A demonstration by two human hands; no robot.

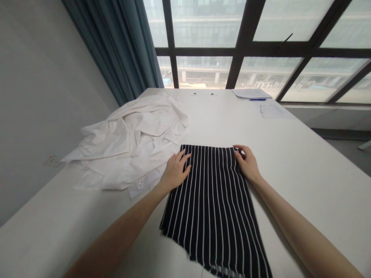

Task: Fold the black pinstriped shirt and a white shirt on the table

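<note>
The striped cloth (214, 200) lay between the left and right edges of the table (304, 162), the left hand (175, 170) open upon it, the right hand (247, 162) pinching its far-right corner, so an uneven pull could perhaps skew it.

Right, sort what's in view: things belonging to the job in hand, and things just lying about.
In hand:
striped cloth, touched by the left hand and right hand
table beneath it

Apparently just lying about:
white cloth, crumpled
papers
blue pen
</note>
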